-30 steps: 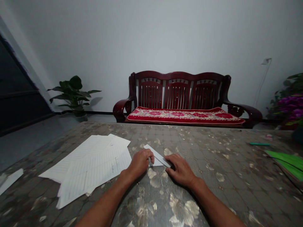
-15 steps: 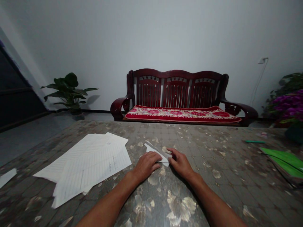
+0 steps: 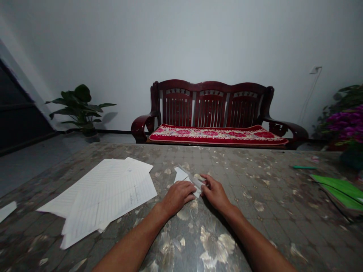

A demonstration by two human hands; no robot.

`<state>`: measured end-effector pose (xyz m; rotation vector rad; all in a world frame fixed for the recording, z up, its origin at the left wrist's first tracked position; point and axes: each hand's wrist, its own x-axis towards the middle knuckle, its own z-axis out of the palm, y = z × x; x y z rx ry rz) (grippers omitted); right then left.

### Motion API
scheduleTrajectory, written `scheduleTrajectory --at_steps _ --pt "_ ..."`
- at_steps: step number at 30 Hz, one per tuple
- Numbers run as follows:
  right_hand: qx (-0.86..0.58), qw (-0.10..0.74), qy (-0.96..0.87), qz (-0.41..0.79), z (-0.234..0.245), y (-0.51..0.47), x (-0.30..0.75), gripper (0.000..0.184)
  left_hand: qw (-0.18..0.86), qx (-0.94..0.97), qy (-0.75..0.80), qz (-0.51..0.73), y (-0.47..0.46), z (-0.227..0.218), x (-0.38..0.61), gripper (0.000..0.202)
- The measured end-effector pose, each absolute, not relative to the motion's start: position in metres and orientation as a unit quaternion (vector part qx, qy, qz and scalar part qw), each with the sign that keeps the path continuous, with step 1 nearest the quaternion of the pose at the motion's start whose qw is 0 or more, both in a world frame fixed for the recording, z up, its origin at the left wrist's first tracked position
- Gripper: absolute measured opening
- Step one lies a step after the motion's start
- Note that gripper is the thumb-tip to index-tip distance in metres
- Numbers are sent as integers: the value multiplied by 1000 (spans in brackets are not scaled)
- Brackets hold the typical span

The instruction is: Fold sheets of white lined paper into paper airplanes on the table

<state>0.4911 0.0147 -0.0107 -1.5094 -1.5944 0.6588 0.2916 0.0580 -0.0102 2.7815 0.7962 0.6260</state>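
"What's lying on the worktop (image 3: 249, 230) between the two hands?"

"A folded white paper (image 3: 185, 177), narrow and pointed, flat on the surface, with a loose stack of lined sheets (image 3: 104, 198) just to its left."

"How's the left hand (image 3: 178, 197)?"

"Fingers pressed together and gently curled, lying across the near part of the paper. The paper shows beyond the fingertips and runs on towards the other hand."

"And the right hand (image 3: 215, 193)?"

"Its fingers are drawn together, and the fingertips touch the paper's right end. (From up here, I can't tell whether that's a real pinch or only a touch.) The two hands are almost meeting there."

"Anything else on the worktop?"

"Over on the right, a green notebook (image 3: 337, 193) and a slim green marker (image 3: 304, 167). A strip of white paper (image 3: 7, 210) lies at the far left edge."

"And past the worktop?"

"A dark red wooden bench (image 3: 210, 102) against the wall, with a red floral cushion (image 3: 218, 135) on its seat. A leafy potted plant (image 3: 79, 107) stands to its left, and purple flowers (image 3: 346, 124) show at the right."
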Motion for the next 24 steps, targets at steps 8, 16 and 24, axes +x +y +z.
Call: scheduleTrajectory --at_steps 8,16,24 --pt "-559 389 -717 149 -8 6 494 55 123 922 284 232 55 -11 291 22" --pt "-478 256 -833 107 14 -2 515 41 148 915 282 249 59 -12 291 17" --pt "-504 186 -842 53 19 0 516 26 85 886 350 293 58 -9 287 13"
